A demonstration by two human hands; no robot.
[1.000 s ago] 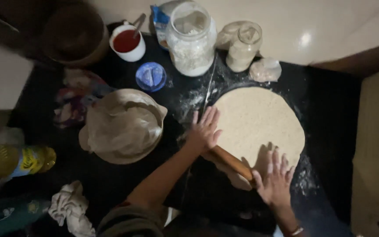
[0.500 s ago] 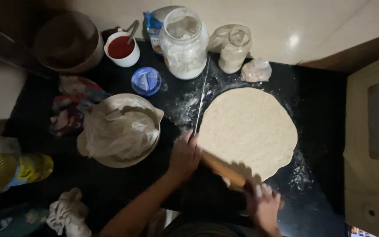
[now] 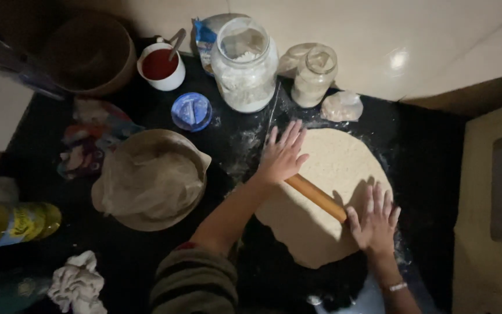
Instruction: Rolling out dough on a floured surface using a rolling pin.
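A round, flat sheet of pale dough [image 3: 344, 168] lies on the dark, floured counter [image 3: 425, 151]. A wooden rolling pin [image 3: 316, 196] rests slantwise across it. My left hand [image 3: 283, 154] lies flat with spread fingers on the pin's upper left end. At the lower right end my right hand [image 3: 374, 221] presses down the same way, palm flat, fingers apart. Neither hand curls around the pin.
A covered bowl [image 3: 152, 180] sits left of the dough. Behind stand a big flour jar [image 3: 244, 67], a smaller jar [image 3: 314, 75], a cup of red sauce [image 3: 161, 67], a blue lid [image 3: 192, 111] and a small bag [image 3: 343, 106]. A cloth [image 3: 78, 285] and yellow bottle [image 3: 13, 224] lie at left.
Both hands and the rolling pin have pushed away from me again, back up over the dough after being drawn toward its near edge. The camera has shifted slightly.
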